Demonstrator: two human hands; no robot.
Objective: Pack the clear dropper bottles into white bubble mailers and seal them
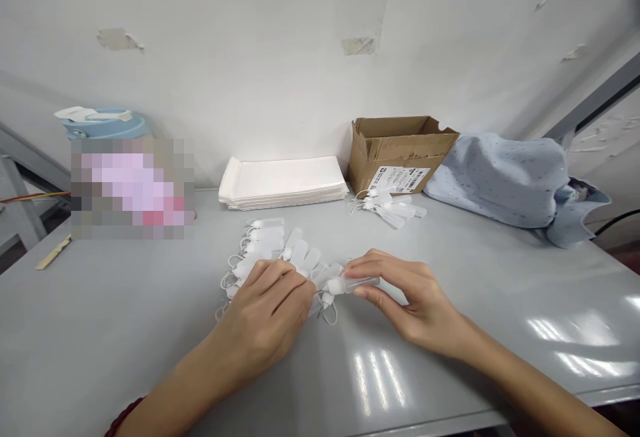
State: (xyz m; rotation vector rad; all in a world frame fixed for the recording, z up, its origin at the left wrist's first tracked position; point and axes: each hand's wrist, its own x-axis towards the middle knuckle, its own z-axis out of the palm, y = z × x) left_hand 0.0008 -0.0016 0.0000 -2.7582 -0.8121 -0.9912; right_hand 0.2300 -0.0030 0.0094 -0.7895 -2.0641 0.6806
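Note:
Between thumb and fingers, my right hand grips a small translucent bottle with a white cap, which lies nearly level and points left. My left hand is closed over the group of similar bottles, its fingertips near the capped end of that bottle; what they hold is hidden. A column of small bottles with looped white cords lies beyond and left of my left hand. More bottles lie slanted between the two hands. One loop hangs just below the held bottle.
A stack of white sheets or envelopes lies by the wall. Right of it stands an open cardboard box, with a small pile of bottles before it. Blue fabric lies at the right. A blurred pink item is at the left.

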